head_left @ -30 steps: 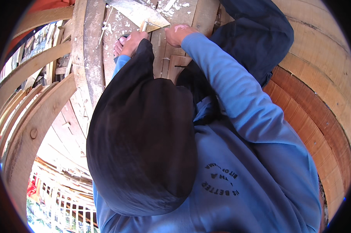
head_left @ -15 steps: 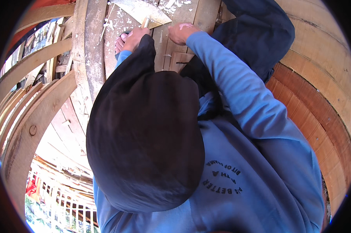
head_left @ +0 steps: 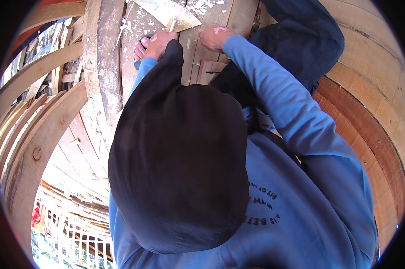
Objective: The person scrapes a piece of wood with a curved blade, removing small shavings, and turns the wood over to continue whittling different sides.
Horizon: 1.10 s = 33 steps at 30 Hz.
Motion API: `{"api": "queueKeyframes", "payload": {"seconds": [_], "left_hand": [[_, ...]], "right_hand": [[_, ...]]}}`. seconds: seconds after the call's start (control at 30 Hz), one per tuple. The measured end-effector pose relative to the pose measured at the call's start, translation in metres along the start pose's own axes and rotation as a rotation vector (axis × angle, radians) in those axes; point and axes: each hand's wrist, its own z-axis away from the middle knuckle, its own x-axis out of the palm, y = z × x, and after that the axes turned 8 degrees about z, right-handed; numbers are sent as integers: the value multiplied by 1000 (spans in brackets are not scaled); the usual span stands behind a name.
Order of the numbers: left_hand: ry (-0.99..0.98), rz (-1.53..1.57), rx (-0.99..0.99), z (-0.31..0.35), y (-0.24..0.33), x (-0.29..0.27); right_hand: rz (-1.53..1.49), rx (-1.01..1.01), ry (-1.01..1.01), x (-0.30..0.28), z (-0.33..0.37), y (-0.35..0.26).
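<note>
At the top of the head view, my left hand (head_left: 157,44) is closed around a short pale wooden stick (head_left: 171,24). The stick's upper end lies over a flat, pale, pointed piece (head_left: 166,12) on the planks. My right hand (head_left: 216,38) is closed beside the tip of that piece. A thin line runs from its fingers toward the piece; what they hold is too small to name. My raised left knee (head_left: 180,166), in dark cloth, fills the middle. My left foot (head_left: 142,48), in a dark sandal, rests beside my left hand.
Wood shavings (head_left: 128,29) are strewn over the plank floor (head_left: 109,54). My bent right leg (head_left: 301,45) lies at upper right, beside a curved-looking wooden wall (head_left: 368,58). At left stand wooden rails (head_left: 41,67), with stacked wood lengths beyond.
My left knee has shifted right in view and covers more of my chest. Both hands appear slightly farther right, as do the pointed piece and floor. Both hands stay closed.
</note>
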Motion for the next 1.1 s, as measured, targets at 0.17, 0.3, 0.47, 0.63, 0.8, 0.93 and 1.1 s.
{"api": "queueKeyframes", "payload": {"seconds": [0.17, 0.3, 0.47, 0.63, 0.8, 0.93, 1.1], "left_hand": [[-13, 28, -16, -7, 2, 3], [-9, 74, -73, -7, 2, 4], [0, 76, -91, -3, -2, 1], [-5, 32, -18, -9, 2, 5], [2, 18, 9, -5, 0, 2], [7, 18, 7, 0, -4, 3], [8, 8, 16, 1, -3, 0]], "right_hand": [[-27, 25, -15, -12, 20, 4], [178, -34, -26, -16, 16, 1], [168, 15, 33, -13, 11, -9], [102, 31, -12, -4, -5, -1], [220, 66, -55, 4, -42, 2], [195, -99, -7, -2, -9, 1], [180, -126, -25, -10, 3, 0]]}}
